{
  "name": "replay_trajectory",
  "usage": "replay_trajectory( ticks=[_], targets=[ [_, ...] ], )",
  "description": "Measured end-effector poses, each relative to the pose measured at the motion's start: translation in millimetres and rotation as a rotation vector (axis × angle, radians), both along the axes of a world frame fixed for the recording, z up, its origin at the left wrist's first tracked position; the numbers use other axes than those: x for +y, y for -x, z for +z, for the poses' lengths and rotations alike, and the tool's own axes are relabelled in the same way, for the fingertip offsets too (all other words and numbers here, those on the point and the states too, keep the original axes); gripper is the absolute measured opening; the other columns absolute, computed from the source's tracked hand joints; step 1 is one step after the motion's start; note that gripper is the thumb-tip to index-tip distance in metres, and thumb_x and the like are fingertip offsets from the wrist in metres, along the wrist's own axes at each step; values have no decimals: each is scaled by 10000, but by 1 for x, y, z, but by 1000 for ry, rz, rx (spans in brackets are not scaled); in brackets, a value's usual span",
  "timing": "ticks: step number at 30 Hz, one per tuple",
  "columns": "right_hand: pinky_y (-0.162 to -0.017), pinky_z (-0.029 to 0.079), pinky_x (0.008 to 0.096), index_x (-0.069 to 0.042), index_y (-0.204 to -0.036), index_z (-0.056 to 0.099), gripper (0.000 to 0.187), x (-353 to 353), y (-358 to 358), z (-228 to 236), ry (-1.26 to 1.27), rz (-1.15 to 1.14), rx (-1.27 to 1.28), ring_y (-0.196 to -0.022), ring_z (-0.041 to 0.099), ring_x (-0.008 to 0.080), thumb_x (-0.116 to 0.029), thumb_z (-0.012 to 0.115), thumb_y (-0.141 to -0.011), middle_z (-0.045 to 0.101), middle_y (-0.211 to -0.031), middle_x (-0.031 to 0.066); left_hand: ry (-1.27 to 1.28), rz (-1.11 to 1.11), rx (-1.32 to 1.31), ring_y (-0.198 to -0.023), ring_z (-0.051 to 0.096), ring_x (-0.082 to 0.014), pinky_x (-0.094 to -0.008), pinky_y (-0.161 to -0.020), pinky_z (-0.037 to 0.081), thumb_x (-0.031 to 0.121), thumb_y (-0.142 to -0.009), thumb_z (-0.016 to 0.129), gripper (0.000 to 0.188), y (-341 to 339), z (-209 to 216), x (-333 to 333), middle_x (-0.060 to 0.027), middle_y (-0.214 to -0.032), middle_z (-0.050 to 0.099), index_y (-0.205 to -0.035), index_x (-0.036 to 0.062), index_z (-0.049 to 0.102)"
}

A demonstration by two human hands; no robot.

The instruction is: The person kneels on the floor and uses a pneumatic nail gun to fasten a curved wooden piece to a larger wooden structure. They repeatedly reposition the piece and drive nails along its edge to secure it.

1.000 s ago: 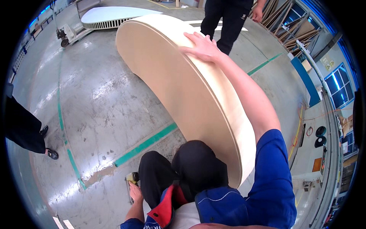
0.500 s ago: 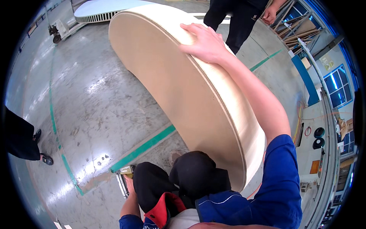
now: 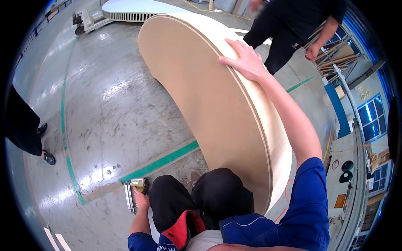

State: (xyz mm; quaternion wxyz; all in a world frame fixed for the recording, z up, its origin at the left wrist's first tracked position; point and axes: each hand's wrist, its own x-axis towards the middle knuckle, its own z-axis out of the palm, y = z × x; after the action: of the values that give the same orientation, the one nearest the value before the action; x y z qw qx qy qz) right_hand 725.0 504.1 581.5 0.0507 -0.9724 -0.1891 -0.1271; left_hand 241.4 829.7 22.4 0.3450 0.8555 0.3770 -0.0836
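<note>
A large kidney-shaped wooden piece (image 3: 209,92) stands tilted on its edge in front of my knees, with a flat light-brown face and a pale curved side wall. My right hand (image 3: 248,62) lies on that side wall near its rim, fingers spread, thumb by the edge. Low on the left, beside my knee, my left hand (image 3: 142,201) is closed round the handle of a nail gun (image 3: 130,196) with a silver magazine. The gun is held just above the floor, apart from the wooden piece. Part of my left fingers is hidden behind it.
A person in dark clothes (image 3: 289,29) stands beyond the wooden piece; another's dark trouser leg (image 3: 23,129) shows at far left. A white-topped curved piece (image 3: 142,7) rests near a pallet truck (image 3: 83,24). Wood scraps (image 3: 341,62) and a machine (image 3: 339,184) line the right.
The view has shifted, so the wooden piece appears farther right. The person beyond it has swung an arm. My right hand stays on the side wall, and the nail gun stays in my left.
</note>
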Motion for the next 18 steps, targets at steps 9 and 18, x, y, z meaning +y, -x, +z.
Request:
replay_trajectory(
  ticks=[9,18],
  targets=[
    [-1238,274,545,-218,-1623,441,978,0,-3,-2,-22,16,-21,-1525,381,351,-720,630,-805,418,-1670,125,46,31,-91,-1252,573,-515,-541,-1090,471,-73,-791,755,1183,14,-14,1,-334,-1383,543,-1704,151,36],
    [-1279,271,486,-10,-1615,399,1233,-40,18,11,-481,-110,84,-1576,305,387,-852,661,-753,386,-1671,228,-133,-63,-449,-1389,503,-437,-496,-1183,394,167,-940,725,682,-144,125,56,-287,-1467,526,-1511,-73,439]
  ],
)
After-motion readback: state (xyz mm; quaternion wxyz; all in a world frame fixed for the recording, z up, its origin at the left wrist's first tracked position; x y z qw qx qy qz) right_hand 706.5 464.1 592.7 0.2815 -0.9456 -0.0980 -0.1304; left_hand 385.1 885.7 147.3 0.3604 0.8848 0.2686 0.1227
